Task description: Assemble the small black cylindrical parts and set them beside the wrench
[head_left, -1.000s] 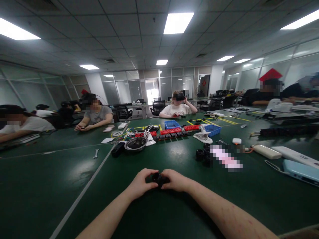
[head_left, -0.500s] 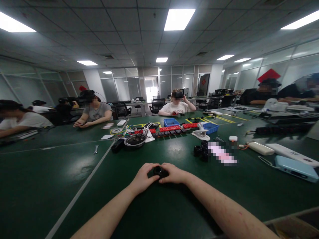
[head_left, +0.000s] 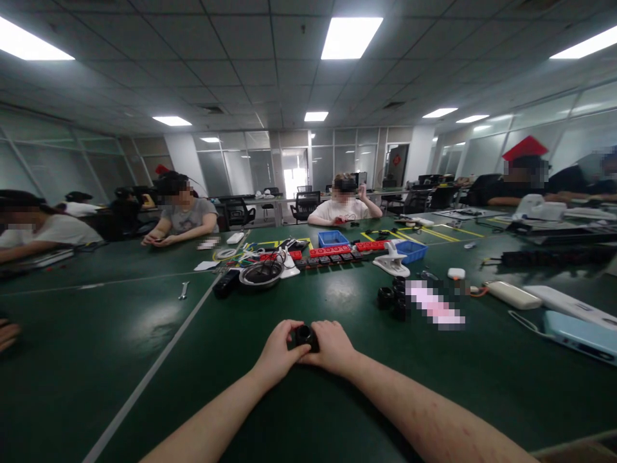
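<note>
A small black hollow cylindrical piece [head_left: 304, 334], its round opening facing up and toward me, is held over the near middle of the green table. My left hand [head_left: 278, 350] is closed on its left side, thumb in front and fingers behind. On its right, my right hand [head_left: 334, 347] wraps round the same piece, hiding that part. Whether the piece rests on the tabletop I cannot tell. Beyond my right hand stand several similar black round pieces [head_left: 393, 297], beside a blurred-out pink and white item [head_left: 435, 305].
Ahead lie a round dark mesh-covered speaker-like part [head_left: 261, 274], red and black strips [head_left: 330, 251], blue trays [head_left: 333, 238] and a white clamp [head_left: 392, 258]. A wrench [head_left: 184, 290] is at left, a light blue device [head_left: 581, 334] at right. Co-workers sit around; another person's hand [head_left: 8, 334] shows at far left.
My right hand has turned and closed further round the black piece, covering more of it. Another person's hand has come into view at the left edge. The view has shifted slightly.
</note>
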`<action>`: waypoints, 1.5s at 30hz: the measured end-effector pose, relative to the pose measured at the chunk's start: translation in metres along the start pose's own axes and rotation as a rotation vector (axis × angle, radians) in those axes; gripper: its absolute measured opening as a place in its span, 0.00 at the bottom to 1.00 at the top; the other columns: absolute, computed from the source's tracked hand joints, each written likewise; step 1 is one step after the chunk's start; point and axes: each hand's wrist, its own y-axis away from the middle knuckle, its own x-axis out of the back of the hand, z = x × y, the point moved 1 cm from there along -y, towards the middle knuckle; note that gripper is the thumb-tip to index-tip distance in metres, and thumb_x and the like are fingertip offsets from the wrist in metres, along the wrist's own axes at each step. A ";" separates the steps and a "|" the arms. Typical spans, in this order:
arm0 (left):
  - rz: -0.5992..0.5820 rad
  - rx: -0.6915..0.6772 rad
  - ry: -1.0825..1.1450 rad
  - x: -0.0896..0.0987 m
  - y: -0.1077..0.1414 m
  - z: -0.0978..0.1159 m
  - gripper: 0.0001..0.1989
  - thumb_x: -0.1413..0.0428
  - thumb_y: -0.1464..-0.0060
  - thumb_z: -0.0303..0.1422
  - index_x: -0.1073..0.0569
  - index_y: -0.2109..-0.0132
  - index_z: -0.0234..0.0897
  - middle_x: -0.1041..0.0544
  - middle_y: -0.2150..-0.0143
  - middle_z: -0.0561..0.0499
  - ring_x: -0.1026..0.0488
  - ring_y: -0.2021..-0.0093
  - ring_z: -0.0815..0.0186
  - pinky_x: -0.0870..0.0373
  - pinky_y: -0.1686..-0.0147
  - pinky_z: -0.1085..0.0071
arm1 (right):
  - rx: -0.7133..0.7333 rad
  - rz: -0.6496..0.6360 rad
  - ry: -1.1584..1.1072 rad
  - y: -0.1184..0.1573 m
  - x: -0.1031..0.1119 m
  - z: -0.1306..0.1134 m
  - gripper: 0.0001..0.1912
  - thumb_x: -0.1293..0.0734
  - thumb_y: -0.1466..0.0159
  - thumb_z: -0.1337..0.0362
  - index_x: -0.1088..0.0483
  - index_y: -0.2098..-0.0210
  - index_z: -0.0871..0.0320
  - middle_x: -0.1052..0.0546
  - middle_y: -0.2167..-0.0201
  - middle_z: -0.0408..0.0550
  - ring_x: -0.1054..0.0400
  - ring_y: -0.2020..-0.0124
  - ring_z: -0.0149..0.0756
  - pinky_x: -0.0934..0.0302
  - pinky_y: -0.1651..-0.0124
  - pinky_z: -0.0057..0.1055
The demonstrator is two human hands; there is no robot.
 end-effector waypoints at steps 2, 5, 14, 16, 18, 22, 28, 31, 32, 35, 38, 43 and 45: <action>-0.028 -0.023 0.032 0.001 -0.002 -0.003 0.20 0.43 0.59 0.28 0.33 0.54 0.37 0.31 0.59 0.49 0.34 0.63 0.64 0.36 0.63 0.68 | 0.045 0.016 -0.051 0.000 0.003 -0.001 0.30 0.34 0.54 0.44 0.35 0.60 0.59 0.30 0.64 0.51 0.38 0.62 0.42 0.46 0.59 0.37; -0.113 -0.058 0.060 0.006 -0.004 -0.004 0.27 0.43 0.57 0.28 0.37 0.47 0.39 0.32 0.57 0.48 0.34 0.60 0.63 0.37 0.60 0.67 | 0.157 -0.097 -0.229 -0.002 0.011 0.006 0.28 0.31 0.53 0.51 0.35 0.56 0.59 0.31 0.60 0.49 0.39 0.57 0.41 0.46 0.55 0.36; -0.131 -0.100 0.007 0.009 0.000 0.005 0.19 0.43 0.56 0.30 0.32 0.54 0.38 0.31 0.61 0.49 0.34 0.62 0.63 0.37 0.62 0.69 | 0.137 -0.244 -0.457 -0.006 0.008 0.027 0.12 0.32 0.49 0.63 0.31 0.65 0.60 0.29 0.68 0.43 0.36 0.66 0.33 0.43 0.65 0.27; -0.068 -0.047 -0.012 0.004 0.001 0.003 0.18 0.43 0.57 0.31 0.32 0.55 0.36 0.31 0.61 0.48 0.34 0.63 0.63 0.36 0.63 0.68 | 0.068 -0.150 -0.353 -0.006 0.004 0.021 0.16 0.30 0.53 0.57 0.32 0.68 0.60 0.30 0.70 0.44 0.37 0.67 0.35 0.44 0.67 0.27; -0.004 0.001 -0.032 -0.001 0.001 0.000 0.18 0.43 0.58 0.32 0.32 0.57 0.35 0.31 0.62 0.48 0.34 0.65 0.63 0.36 0.64 0.68 | 0.013 -0.046 -0.208 -0.004 0.000 0.013 0.21 0.30 0.55 0.51 0.33 0.69 0.61 0.30 0.70 0.46 0.38 0.67 0.37 0.44 0.67 0.30; 0.059 0.023 -0.047 -0.005 0.000 -0.004 0.17 0.43 0.58 0.32 0.32 0.58 0.35 0.31 0.63 0.49 0.35 0.66 0.64 0.36 0.64 0.67 | -0.009 0.078 -0.023 0.000 -0.002 -0.001 0.24 0.34 0.52 0.47 0.34 0.66 0.62 0.31 0.66 0.52 0.39 0.62 0.43 0.45 0.58 0.38; -0.112 -0.043 0.000 0.005 -0.003 -0.007 0.25 0.44 0.55 0.31 0.37 0.48 0.39 0.33 0.62 0.50 0.36 0.67 0.67 0.36 0.65 0.71 | 0.156 -0.208 -0.288 -0.004 0.005 0.013 0.32 0.32 0.50 0.55 0.39 0.49 0.61 0.38 0.47 0.56 0.50 0.44 0.48 0.57 0.44 0.43; -0.179 -0.095 0.012 0.009 -0.004 -0.005 0.23 0.44 0.54 0.31 0.36 0.48 0.41 0.34 0.63 0.52 0.36 0.67 0.67 0.37 0.66 0.72 | 0.189 -0.274 -0.358 -0.006 0.007 0.024 0.27 0.32 0.49 0.59 0.36 0.51 0.59 0.41 0.44 0.54 0.52 0.42 0.47 0.58 0.42 0.43; -0.185 -0.107 0.015 0.010 -0.004 -0.004 0.22 0.44 0.54 0.31 0.34 0.50 0.41 0.34 0.64 0.52 0.35 0.66 0.67 0.37 0.66 0.72 | 0.189 -0.255 -0.367 -0.006 0.007 0.025 0.25 0.32 0.50 0.59 0.34 0.53 0.59 0.40 0.45 0.54 0.51 0.43 0.47 0.57 0.43 0.41; -0.152 -0.105 0.007 0.009 -0.002 0.000 0.20 0.44 0.55 0.30 0.33 0.52 0.41 0.33 0.63 0.51 0.35 0.65 0.66 0.36 0.64 0.71 | 0.152 -0.154 -0.354 -0.006 0.006 0.023 0.24 0.30 0.54 0.56 0.30 0.58 0.59 0.35 0.49 0.52 0.46 0.47 0.45 0.51 0.46 0.37; -0.068 -0.074 -0.039 0.003 0.001 0.004 0.20 0.43 0.55 0.31 0.33 0.52 0.40 0.32 0.62 0.50 0.34 0.63 0.64 0.36 0.63 0.69 | 0.089 -0.046 -0.219 -0.005 0.003 0.013 0.24 0.29 0.57 0.52 0.29 0.64 0.60 0.30 0.59 0.51 0.39 0.55 0.44 0.47 0.52 0.36; 0.055 -0.069 -0.099 -0.005 0.003 0.006 0.19 0.43 0.56 0.31 0.33 0.53 0.38 0.31 0.61 0.49 0.35 0.60 0.62 0.36 0.61 0.68 | -0.075 0.105 0.097 0.000 -0.002 -0.003 0.22 0.34 0.52 0.51 0.31 0.66 0.62 0.30 0.62 0.55 0.40 0.56 0.47 0.55 0.48 0.45; 0.053 -0.083 -0.093 -0.003 0.003 0.006 0.19 0.43 0.56 0.30 0.32 0.54 0.38 0.31 0.61 0.49 0.35 0.60 0.62 0.36 0.60 0.68 | -0.074 0.136 0.099 0.002 -0.001 -0.006 0.27 0.34 0.53 0.50 0.33 0.59 0.61 0.35 0.52 0.59 0.46 0.49 0.51 0.66 0.44 0.50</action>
